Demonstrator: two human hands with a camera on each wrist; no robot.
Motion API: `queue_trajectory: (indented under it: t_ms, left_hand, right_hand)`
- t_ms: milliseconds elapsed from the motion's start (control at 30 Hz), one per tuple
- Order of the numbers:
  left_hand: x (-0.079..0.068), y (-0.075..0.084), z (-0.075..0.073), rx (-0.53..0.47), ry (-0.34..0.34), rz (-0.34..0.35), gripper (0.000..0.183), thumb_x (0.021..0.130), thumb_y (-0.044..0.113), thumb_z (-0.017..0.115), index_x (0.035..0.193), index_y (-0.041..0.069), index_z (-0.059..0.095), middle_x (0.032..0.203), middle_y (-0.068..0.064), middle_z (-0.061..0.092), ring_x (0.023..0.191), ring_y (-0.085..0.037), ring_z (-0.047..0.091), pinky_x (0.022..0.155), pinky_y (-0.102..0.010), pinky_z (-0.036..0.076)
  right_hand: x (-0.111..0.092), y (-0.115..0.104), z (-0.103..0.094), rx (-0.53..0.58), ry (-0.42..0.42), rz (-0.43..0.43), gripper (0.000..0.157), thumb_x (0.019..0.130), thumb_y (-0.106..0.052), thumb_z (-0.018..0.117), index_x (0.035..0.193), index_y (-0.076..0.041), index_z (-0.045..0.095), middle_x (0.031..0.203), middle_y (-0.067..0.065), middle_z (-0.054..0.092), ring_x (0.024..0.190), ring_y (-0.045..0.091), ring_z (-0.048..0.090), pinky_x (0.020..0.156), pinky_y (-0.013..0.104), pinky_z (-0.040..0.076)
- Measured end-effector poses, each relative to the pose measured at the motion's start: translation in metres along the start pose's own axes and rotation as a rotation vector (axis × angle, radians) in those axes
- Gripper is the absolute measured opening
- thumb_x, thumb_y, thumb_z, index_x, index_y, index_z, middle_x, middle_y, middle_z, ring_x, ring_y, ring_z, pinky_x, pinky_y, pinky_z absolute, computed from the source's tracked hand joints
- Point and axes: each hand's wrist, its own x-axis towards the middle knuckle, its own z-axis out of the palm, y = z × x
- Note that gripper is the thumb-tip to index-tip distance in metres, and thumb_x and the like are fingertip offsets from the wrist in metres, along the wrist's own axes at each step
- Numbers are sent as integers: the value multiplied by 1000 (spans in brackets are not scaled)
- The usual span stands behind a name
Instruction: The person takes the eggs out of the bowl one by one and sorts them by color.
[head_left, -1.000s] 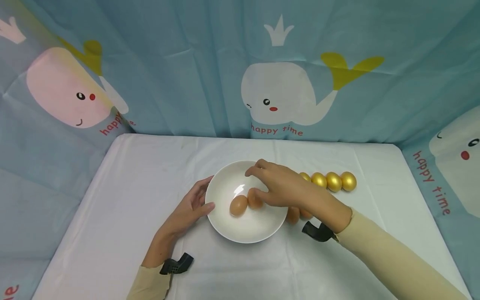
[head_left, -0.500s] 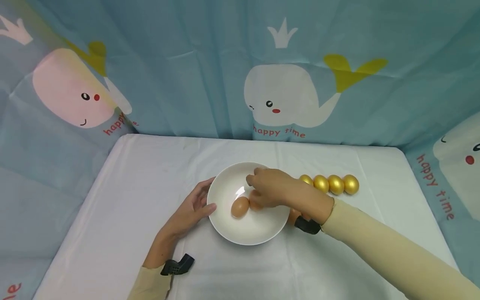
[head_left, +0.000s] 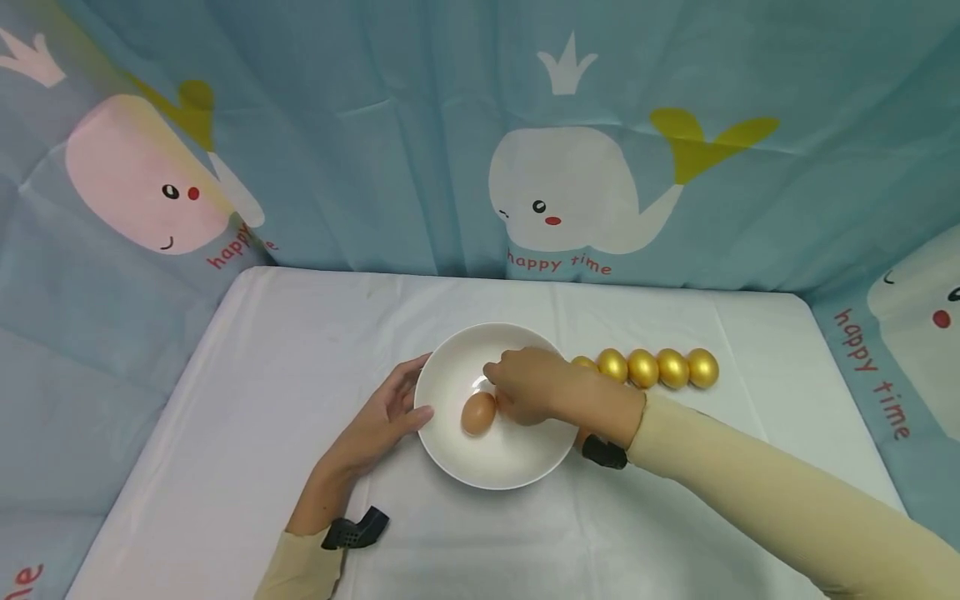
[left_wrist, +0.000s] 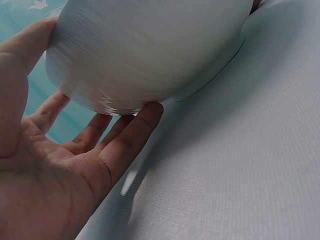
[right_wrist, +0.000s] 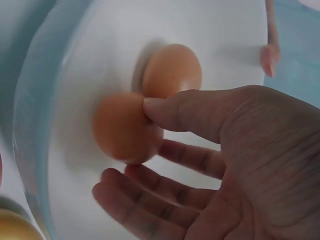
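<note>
A white bowl [head_left: 491, 467] stands on the white-covered table with brown eggs in it. My left hand [head_left: 380, 423] holds its left side, the thumb at the rim and the fingertips against the outer wall, as the left wrist view shows. Inside the bowl, my right hand [head_left: 534, 385] pinches one brown egg [right_wrist: 122, 127] between thumb and fingers. The head view hides most of that egg behind the hand. A second brown egg [head_left: 478, 414] lies beside it on the bowl's bottom, touched by no finger in the head view.
Several gold eggs [head_left: 642, 368] form a row to the right of the bowl, partly behind the right forearm. At the bowl's right edge, another brown egg [head_left: 581, 437] is mostly hidden by the wrist. A blue whale-print curtain [head_left: 420, 167] hangs behind the table.
My right hand has come down over the right-hand egg in the bowl, its fingers drawing in around it. The right forearm has swung left, baring more gold eggs. My left hand stays on the bowl.
</note>
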Motion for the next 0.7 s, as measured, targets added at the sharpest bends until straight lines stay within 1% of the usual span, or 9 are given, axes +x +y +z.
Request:
queue_trajectory:
  t_ms: [100, 233, 433, 567, 700]
  left_hand:
    - [0, 0, 0, -7, -1, -5, 75, 101, 8, 67, 165, 22, 30, 173, -10, 31, 146, -5, 52, 106, -26, 58]
    - [-1, -1, -1, -10, -4, -8, 76, 102, 7, 67, 166, 21, 29, 173, -11, 30, 147, -5, 51, 106, -26, 57]
    - [-1, -2, -2, -29, -11, -1, 76, 102, 6, 67, 166, 19, 28, 173, -14, 29, 145, -6, 53, 106, -27, 58]
    - [0, -2, -1, -27, -14, -3, 76, 102, 6, 66, 166, 19, 28, 174, -13, 29, 146, -6, 53, 107, -27, 57]
    - [1, -3, -1, -32, -13, 1, 76, 101, 6, 67, 166, 19, 29, 173, -14, 30, 146, -6, 53, 106, -27, 58]
  right_hand:
    - [4, -2, 2, 12, -21, 5, 17, 96, -13, 70, 113, -13, 68, 97, 6, 68, 84, 21, 61, 80, 33, 54]
    - [9, -6, 3, 42, -38, 8, 30, 92, -9, 75, 120, -18, 69, 101, 4, 65, 85, 19, 60, 84, 31, 55]
    - [12, -10, 1, 81, -25, -40, 28, 92, -5, 76, 117, -16, 71, 102, 2, 63, 86, 17, 59, 86, 29, 55]
    - [11, -10, 1, 80, -28, -30, 25, 95, -6, 75, 118, -17, 71, 103, 2, 63, 85, 17, 58, 85, 28, 55]
    - [12, -8, 3, 71, -33, -21, 26, 94, -7, 75, 117, -18, 70, 101, 2, 62, 85, 18, 58, 84, 29, 54]
